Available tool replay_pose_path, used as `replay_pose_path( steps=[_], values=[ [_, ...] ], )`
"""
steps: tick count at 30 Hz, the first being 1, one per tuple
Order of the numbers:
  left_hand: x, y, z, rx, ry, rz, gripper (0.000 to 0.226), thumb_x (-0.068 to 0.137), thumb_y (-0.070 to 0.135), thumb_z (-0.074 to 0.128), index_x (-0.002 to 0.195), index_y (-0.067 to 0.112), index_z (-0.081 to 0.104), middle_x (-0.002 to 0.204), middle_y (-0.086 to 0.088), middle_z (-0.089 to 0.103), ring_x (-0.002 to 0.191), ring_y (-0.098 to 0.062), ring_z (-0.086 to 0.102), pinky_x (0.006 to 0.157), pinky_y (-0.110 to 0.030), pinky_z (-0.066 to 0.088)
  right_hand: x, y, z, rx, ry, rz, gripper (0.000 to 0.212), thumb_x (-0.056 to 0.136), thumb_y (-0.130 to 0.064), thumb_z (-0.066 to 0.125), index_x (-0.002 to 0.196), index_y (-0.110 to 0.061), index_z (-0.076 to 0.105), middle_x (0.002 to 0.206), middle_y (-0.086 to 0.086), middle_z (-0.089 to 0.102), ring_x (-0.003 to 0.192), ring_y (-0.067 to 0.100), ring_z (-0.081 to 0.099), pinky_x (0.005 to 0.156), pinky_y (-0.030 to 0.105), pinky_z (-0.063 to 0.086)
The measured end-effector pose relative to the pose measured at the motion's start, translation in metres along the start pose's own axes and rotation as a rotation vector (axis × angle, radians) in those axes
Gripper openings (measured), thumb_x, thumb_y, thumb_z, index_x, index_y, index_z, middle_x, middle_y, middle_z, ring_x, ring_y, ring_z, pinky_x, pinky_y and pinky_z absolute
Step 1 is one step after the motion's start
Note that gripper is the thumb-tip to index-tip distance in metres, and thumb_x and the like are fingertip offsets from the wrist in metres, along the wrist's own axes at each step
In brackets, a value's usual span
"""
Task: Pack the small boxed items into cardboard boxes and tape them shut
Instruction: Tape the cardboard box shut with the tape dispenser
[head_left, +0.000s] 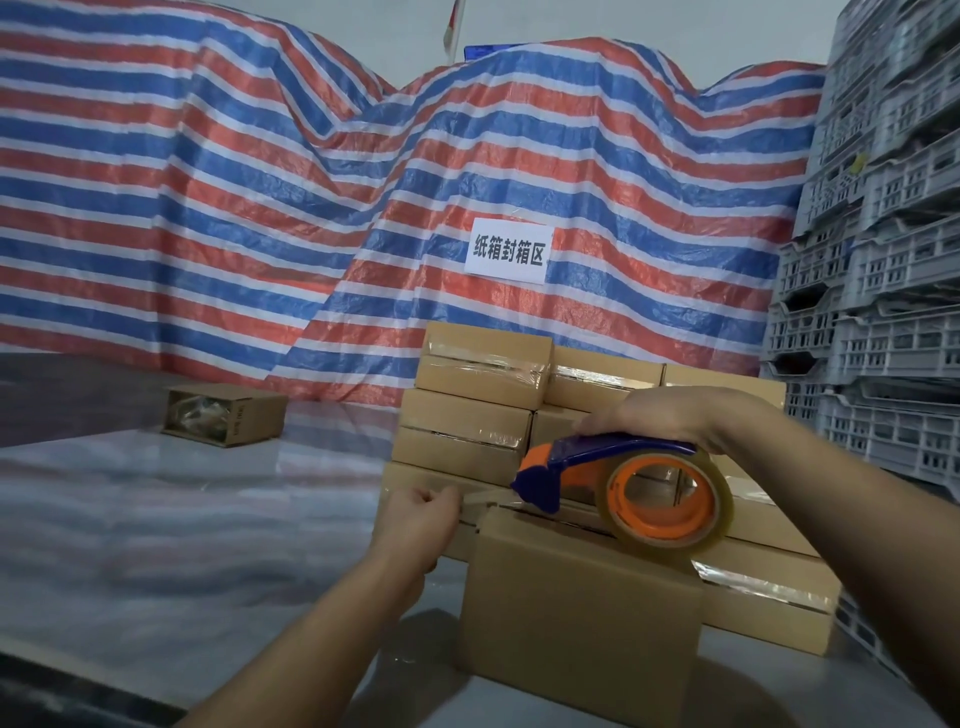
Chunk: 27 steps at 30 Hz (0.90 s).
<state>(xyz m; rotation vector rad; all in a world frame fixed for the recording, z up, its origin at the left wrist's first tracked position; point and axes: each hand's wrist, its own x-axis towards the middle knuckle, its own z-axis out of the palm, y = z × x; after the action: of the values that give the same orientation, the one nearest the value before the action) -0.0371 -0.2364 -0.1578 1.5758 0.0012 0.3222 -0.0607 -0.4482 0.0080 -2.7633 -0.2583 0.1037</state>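
Observation:
A closed cardboard box (576, 618) stands on the shiny table in front of me. My right hand (665, 415) grips the blue and orange tape dispenser (597, 462), whose clear tape roll (670, 499) rests on the box's top. A strip of clear tape (485, 496) runs left from the dispenser's nose. My left hand (421, 512) pinches the end of that strip just past the box's left edge.
Several taped cardboard boxes (467, 415) are stacked behind and to the right. An open box (223, 413) lies on its side far left on the table (182, 519). Grey plastic crates (883, 260) tower on the right. A striped tarp (311, 208) with a paper sign (509, 252) hangs behind.

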Motion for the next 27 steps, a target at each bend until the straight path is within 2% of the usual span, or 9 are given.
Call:
replay_pose_path(
  steps=[5,9,15,20,27],
  values=[
    [0.002,-0.007,0.001,0.012,-0.012,-0.052,0.014,0.091,0.021,0.053,0.08,0.014,0.048,0.065,-0.003,0.037,0.05,-0.015,0.028,0.044,-0.024,0.022,0.002,-0.002,0.001,-0.034,0.025,0.028,0.046,0.101,-0.053,0.044,0.095,-0.015,0.069,0.068,-0.002,0.068,0.056,0.009,0.06,0.058,0.017,0.049],
    [-0.003,-0.011,0.005,0.029,-0.103,-0.118,0.013,0.093,0.019,0.053,0.081,0.014,0.051,0.064,-0.001,0.04,0.048,-0.01,0.031,0.038,-0.02,0.024,0.006,-0.001,0.003,-0.112,0.067,0.007,0.049,0.1,-0.057,0.044,0.097,-0.017,0.071,0.074,0.0,0.071,0.064,0.011,0.064,0.076,0.028,0.05],
    [-0.006,-0.008,0.011,0.03,-0.217,-0.247,0.012,0.095,0.02,0.049,0.084,0.016,0.051,0.07,0.0,0.043,0.049,-0.01,0.032,0.037,-0.019,0.025,0.006,-0.002,0.005,-0.103,0.065,0.027,0.049,0.101,-0.057,0.043,0.09,-0.018,0.069,0.065,-0.003,0.069,0.054,0.006,0.062,0.067,0.024,0.045],
    [-0.012,-0.006,0.01,0.005,-0.269,-0.3,0.021,0.096,0.024,0.049,0.076,0.018,0.05,0.068,0.002,0.044,0.048,-0.008,0.031,0.038,-0.018,0.024,0.006,-0.004,0.005,-0.06,0.022,0.01,0.045,0.103,-0.052,0.042,0.097,-0.015,0.066,0.066,-0.002,0.066,0.055,0.008,0.059,0.059,0.018,0.047],
    [-0.017,-0.008,0.008,-0.014,-0.305,-0.334,0.024,0.097,0.033,0.049,0.077,0.019,0.049,0.07,0.002,0.042,0.052,-0.009,0.033,0.043,-0.019,0.025,0.005,-0.005,0.004,-0.081,0.024,0.012,0.045,0.103,-0.051,0.042,0.099,-0.015,0.068,0.072,0.0,0.068,0.058,0.007,0.061,0.064,0.021,0.046]
  ],
)
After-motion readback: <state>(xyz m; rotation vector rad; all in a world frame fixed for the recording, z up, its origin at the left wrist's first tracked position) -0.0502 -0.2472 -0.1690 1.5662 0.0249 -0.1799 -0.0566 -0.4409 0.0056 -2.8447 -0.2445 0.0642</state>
